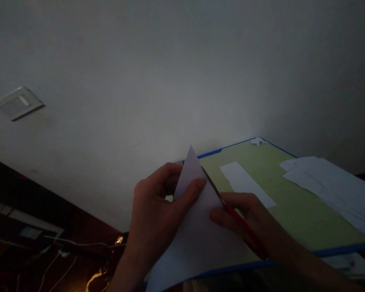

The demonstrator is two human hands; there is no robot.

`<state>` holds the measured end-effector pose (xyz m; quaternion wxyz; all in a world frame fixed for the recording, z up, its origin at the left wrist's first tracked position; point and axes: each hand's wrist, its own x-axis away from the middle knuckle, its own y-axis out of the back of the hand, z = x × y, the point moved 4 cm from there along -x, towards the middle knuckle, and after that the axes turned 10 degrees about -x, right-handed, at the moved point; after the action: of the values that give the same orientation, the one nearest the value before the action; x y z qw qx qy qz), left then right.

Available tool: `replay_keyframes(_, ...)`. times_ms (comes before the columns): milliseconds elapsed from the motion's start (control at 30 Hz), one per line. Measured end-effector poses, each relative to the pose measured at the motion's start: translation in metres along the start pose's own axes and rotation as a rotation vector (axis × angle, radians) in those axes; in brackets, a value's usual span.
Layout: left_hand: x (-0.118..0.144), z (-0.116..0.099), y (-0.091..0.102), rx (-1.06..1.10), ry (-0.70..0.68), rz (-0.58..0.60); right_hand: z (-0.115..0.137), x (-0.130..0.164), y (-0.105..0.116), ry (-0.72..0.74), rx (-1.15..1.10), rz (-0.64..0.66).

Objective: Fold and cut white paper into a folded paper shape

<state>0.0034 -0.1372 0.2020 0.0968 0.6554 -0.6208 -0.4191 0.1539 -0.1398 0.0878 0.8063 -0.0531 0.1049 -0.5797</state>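
Scissors (228, 209) are cutting along the paper (197, 227) edge; right hand (246, 215) grip clamped on handles, left hand (158, 202) pinching the paper taut. Better keeping blades flush to the edge.

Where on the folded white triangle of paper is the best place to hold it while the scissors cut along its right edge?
Pinch the paper near its upper left, as the left hand does. The scissors in the right hand run along the right edge, so the left side stays clear of the blades.
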Motion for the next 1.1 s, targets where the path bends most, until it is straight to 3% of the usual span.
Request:
replay_keyframes(933,0.0021,0.0022,-0.0001,0.025,0.024,0.005,0.0059,0.0048,-0.0021,0.106,0.209,-0.044)
replay_keyframes(1100,0.0024,0.0014,0.0011,0.0,0.027,0.014,0.0062,0.0049,0.0016,0.156,0.224,-0.112)
